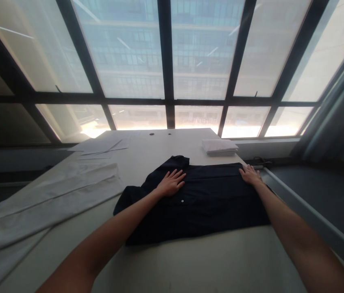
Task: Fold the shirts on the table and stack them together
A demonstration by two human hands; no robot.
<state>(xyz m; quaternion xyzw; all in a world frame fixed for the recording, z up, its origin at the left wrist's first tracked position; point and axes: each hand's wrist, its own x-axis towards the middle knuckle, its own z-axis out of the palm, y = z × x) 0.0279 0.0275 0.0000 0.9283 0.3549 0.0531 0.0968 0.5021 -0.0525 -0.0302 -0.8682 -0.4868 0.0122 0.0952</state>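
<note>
A dark navy shirt (211, 203) lies spread on the white table (208, 260), its collar end to the left and its hem toward the right edge. One small white button shows near its middle. My left hand (171, 183) rests flat on the upper part of the shirt with fingers spread. At the far right corner of the cloth, my right hand (250, 175) presses down with its fingers apart, close to the table's edge. Both palms face the fabric, and neither hand grips it.
Pale trousers (68, 195) stretch along the table's left side. Behind them lie loose white paper sheets (105, 147). A folded white cloth stack (220, 147) sits at the back right. Large windows (129, 53) rise beyond, and a grey curtain (339, 110) hangs at right.
</note>
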